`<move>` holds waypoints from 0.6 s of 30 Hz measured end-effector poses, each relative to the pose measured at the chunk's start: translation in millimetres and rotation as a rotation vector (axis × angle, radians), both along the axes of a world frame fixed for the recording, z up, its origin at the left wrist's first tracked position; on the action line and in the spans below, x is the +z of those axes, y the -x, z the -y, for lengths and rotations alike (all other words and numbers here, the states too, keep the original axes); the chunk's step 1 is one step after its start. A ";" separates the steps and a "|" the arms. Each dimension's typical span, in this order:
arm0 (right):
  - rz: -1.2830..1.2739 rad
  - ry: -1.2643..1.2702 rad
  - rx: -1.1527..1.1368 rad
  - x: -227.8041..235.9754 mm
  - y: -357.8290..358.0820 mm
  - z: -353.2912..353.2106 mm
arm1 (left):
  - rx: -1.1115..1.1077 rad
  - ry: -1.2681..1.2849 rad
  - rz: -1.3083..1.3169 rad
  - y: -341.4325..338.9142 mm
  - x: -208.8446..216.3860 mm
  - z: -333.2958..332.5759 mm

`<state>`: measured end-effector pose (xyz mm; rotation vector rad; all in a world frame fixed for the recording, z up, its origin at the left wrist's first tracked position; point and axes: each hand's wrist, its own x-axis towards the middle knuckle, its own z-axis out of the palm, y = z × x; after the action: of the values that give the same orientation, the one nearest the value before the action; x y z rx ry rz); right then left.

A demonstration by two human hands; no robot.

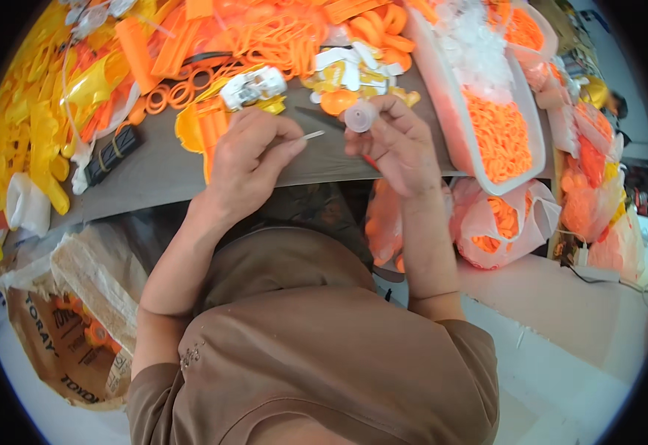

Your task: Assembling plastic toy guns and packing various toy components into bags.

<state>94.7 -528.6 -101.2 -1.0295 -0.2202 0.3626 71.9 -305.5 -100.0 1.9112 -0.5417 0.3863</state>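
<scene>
My left hand (253, 152) is closed in a pinch above the front edge of the grey table. A thin whitish rod (314, 135) sticks out from its fingertips to the right. Held up facing it, my right hand (405, 148) grips a small round clear plastic piece (359, 116) between thumb and fingers; the two pieces are apart. Beyond my left hand lie a white and silvery part (253, 87) and orange plastic pieces (209, 130). A dark blade-like tool (316, 116) lies between the hands, and something red (370, 161) shows beside my right palm.
Heaped orange parts (264, 37) and yellow parts (42, 111) cover the far and left table. A black bundle (113, 154) lies at left. On the right stands a white tub (535, 167) of orange and clear pieces; plastic bags (505, 230) sit below, a paper sack (64, 348) lower left.
</scene>
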 end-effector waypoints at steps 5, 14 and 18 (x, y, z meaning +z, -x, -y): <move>-0.082 -0.213 0.096 -25.9 0.8 -36.5 | -0.004 0.032 -0.132 -4.6 -6.2 -5.6; -0.063 -0.133 0.112 -23.4 -3.1 -49.1 | -0.030 0.029 -0.042 -8.6 -7.5 -15.7; -0.021 -0.059 0.093 -20.7 -2.8 -52.7 | -0.035 0.011 -0.034 -9.5 -7.9 -18.1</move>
<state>97.5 -475.8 -122.0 -0.9591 -0.2586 0.4487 81.4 -287.4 -107.9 1.8917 -0.5487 0.3337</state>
